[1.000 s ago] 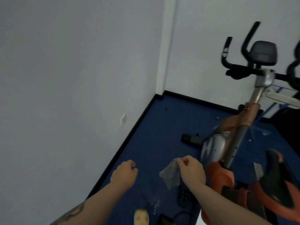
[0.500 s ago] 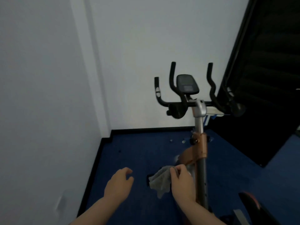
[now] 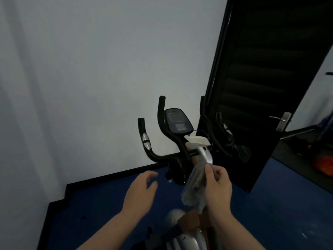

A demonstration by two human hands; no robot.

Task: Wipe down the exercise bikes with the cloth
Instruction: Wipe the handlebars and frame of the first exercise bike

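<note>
An exercise bike (image 3: 182,141) with black handlebars, a dark console and a silver stem stands in front of me near the white wall. My right hand (image 3: 217,186) pinches a grey cloth (image 3: 195,184) that hangs just below the silver stem cap, in front of the bike's post. My left hand (image 3: 141,192) hovers to the left of the cloth with loosely bent fingers and holds nothing; it is below the left handlebar and apart from it.
A black louvred door (image 3: 261,87) with a metal handle stands open right behind the bike's right handlebar. The floor is blue carpet (image 3: 90,213) with a black skirting. Something orange (image 3: 324,165) lies in the dark room beyond the door.
My view has moved closer to the bike and tilted up. My right hand has raised the cloth to just below the stem cap. The left hand has risen alongside.
</note>
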